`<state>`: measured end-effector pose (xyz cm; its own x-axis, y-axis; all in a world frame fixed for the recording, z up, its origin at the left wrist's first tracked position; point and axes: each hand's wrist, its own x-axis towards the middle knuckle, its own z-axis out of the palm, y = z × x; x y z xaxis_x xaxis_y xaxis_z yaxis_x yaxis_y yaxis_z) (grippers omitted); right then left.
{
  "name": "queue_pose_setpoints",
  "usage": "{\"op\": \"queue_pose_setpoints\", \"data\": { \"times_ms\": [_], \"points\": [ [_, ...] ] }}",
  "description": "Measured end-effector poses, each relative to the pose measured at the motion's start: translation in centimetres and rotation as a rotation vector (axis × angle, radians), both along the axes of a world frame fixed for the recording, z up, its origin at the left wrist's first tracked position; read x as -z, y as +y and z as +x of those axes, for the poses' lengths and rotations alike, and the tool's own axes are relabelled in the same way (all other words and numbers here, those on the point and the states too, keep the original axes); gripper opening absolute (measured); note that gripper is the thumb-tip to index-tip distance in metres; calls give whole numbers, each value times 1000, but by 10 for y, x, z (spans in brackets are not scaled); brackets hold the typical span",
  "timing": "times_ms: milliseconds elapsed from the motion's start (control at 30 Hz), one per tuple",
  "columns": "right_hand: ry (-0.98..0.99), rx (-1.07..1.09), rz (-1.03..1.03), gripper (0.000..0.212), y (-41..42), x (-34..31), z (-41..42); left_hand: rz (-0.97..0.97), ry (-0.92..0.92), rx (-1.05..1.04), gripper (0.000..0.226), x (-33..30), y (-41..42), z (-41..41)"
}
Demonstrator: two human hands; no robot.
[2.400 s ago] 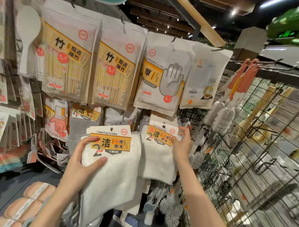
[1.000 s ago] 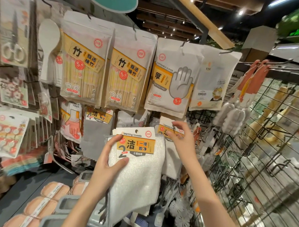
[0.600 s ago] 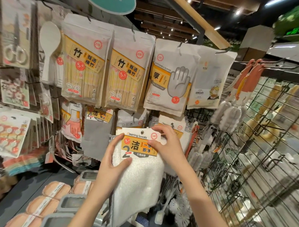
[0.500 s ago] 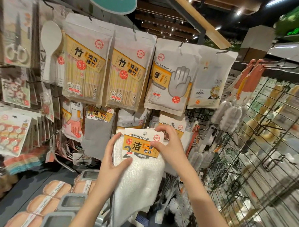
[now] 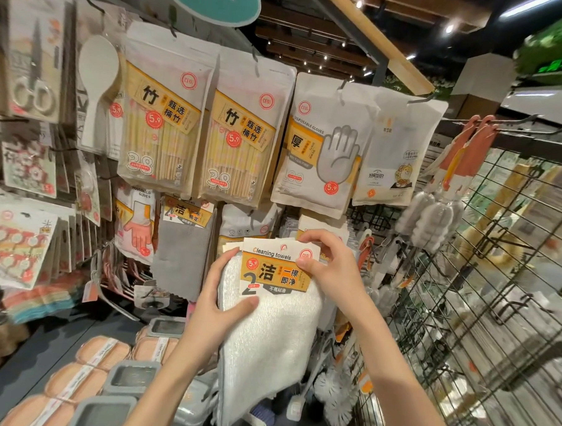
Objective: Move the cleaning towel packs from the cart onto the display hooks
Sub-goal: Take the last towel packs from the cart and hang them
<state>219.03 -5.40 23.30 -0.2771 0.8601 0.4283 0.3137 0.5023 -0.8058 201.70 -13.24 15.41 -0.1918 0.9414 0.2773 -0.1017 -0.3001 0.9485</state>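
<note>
While we held the towel pack [image 5: 270, 322] up at the centre of the rack, it was not yet on a hook, so we judged this one only half done. Our left hand [image 5: 218, 302] gripped the white cloth at its 9 o'clock edge, thumb across the front and fingers curled behind. Our right hand [image 5: 330, 268] pinched the card header [image 5: 279, 266] at its 3 o'clock corner, thumb on the front and fingers over the top edge. Both grips were closed on the same pack.

Just behind the header, at 12 to 1 o'clock from it, more cards of the same orange-and-white kind showed, so we took it that some packs were already hung; how many we could not tell. The hook itself was hidden behind the header and our right hand. The cart was not in view, so we could not say how many packs were left.

Around us was a shop display. Chopstick packs [image 5: 162, 127] hung at 11 o'clock, a glove bag [image 5: 321, 150] at 12, a grey cloth [image 5: 182, 257] at 9. A wire grid [image 5: 494, 302] ran off at 3 o'clock with brushes [image 5: 430, 219] hooked on it. Sponges [image 5: 103, 353] lay on the shelf at 7 o'clock. Ceiling spotlights glowed overhead.
</note>
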Motion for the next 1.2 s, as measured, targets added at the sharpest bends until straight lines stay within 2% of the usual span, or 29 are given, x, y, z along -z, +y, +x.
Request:
{"op": "queue_pose_setpoints", "data": {
  "times_ms": [100,233,567,800,1067,1200],
  "points": [
    [-11,-34,6,42,0,-3,2,-46,-17,34,63,1,3,1],
    [-13,-39,15,41,3,-1,2,-74,-47,-48,60,4,5,7],
    [106,96,-41,30,26,10,27,23,-31,-136,34,-5,6,0],
    [149,218,-113,33,53,29,43,31,22,-198,39,4,13,-12],
    [134,297,-97,28,82,36,47,39,114,-252,38,8,17,-23],
    [133,353,-84,26,95,42,51,43,96,-293,40,12,18,-30]
  ]
}}
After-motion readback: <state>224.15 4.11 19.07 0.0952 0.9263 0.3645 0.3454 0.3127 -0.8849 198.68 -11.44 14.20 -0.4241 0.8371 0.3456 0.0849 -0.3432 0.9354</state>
